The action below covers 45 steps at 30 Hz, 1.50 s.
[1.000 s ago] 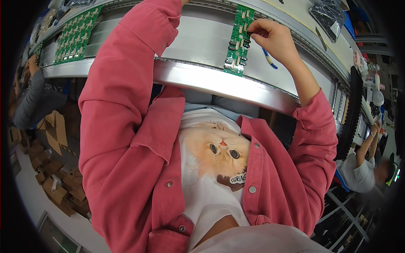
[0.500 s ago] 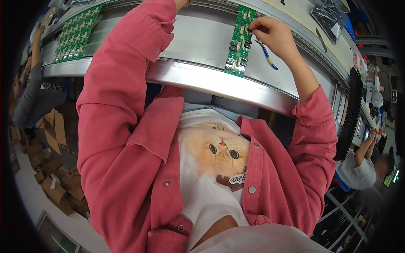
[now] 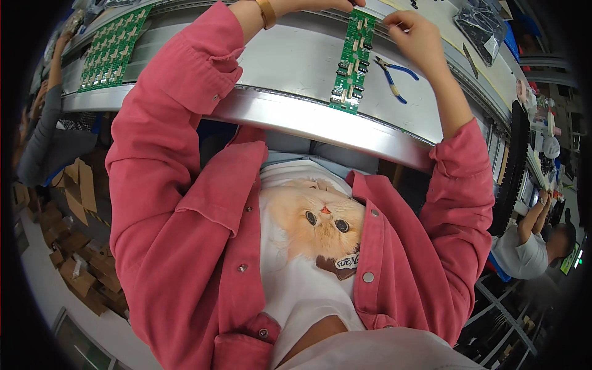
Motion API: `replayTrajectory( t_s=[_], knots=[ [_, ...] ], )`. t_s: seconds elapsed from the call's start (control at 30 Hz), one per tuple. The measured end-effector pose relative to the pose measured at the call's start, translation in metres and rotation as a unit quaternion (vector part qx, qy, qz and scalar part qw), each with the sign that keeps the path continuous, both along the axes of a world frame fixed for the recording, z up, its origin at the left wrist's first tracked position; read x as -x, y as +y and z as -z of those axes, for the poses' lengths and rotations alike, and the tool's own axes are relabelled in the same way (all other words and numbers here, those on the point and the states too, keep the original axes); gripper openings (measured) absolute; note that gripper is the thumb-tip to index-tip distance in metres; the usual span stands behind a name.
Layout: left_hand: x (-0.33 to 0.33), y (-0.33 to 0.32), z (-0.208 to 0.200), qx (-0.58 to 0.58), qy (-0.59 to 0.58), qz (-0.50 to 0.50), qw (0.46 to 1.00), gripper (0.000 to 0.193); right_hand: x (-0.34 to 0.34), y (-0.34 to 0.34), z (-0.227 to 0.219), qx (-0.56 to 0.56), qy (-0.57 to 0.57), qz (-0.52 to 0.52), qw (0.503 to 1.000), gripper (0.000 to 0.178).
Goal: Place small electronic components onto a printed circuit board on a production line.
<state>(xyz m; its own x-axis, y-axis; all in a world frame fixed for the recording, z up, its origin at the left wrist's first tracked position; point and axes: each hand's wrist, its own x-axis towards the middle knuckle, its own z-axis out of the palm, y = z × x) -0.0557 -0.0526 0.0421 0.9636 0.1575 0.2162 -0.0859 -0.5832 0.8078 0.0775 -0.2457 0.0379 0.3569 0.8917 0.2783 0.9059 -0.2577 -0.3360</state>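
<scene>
A green circuit board (image 3: pixel 350 68) lies lengthwise across the metal track, with pale connectors and several black components along it. My left hand (image 3: pixel 320 4) reaches over its far end, partly cut off by the upper edge. A small dark thing shows at its closed fingertips, too small to name. My right hand (image 3: pixel 416 40) hovers just right of the board's far part, apart from it, thumb and fingers bent together; whether they hold anything is hidden. Blue-handled cutting pliers (image 3: pixel 392 79) lie on the track between the board and my right wrist.
A larger green board panel (image 3: pixel 114 49) lies on the track at the left. The track's metal front rail (image 3: pixel 277 114) runs along my side. Tweezers (image 3: pixel 470 60) and a bag of dark parts (image 3: pixel 482 31) lie at the far right. Co-workers sit at both sides.
My left hand has come across to the board's far end. My right hand has lifted off the board and moved right and away from me, uncovering the pliers.
</scene>
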Motion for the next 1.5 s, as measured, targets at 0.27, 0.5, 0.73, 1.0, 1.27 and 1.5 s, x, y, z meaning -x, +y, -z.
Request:
replayTrajectory(
  t_s=[0.27, 0.5, 0.73, 1.0, 1.27, 1.5],
  knots=[
    [0.006, -0.029, 0.000, -0.091, 0.059, 0.051, 0.993, 0.016, -0.090, 0.033, 0.019, 0.049, -0.042, 0.177, 0.982, 0.013],
    [0.020, -0.041, 0.006, -0.194, 0.019, 0.044, 0.980, 0.014, -0.090, 0.035, 0.024, 0.068, -0.160, 0.197, 0.965, 0.019],
    [0.030, -0.058, 0.010, -0.320, -0.001, -0.038, 0.947, 0.005, -0.095, 0.034, 0.026, 0.066, -0.158, 0.179, 0.969, 0.020],
    [0.030, -0.058, 0.003, -0.341, 0.008, -0.009, 0.940, 0.004, -0.086, 0.038, 0.028, 0.024, -0.056, 0.179, 0.982, 0.013],
    [0.031, -0.054, 0.007, -0.347, -0.015, 0.000, 0.938, 0.003, -0.061, 0.038, 0.019, 0.029, -0.031, 0.142, 0.989, 0.013],
    [0.030, -0.060, 0.005, -0.369, -0.004, -0.010, 0.930, 0.004, -0.050, 0.030, 0.023, -0.030, -0.077, 0.095, 0.992, 0.019]
  ],
)
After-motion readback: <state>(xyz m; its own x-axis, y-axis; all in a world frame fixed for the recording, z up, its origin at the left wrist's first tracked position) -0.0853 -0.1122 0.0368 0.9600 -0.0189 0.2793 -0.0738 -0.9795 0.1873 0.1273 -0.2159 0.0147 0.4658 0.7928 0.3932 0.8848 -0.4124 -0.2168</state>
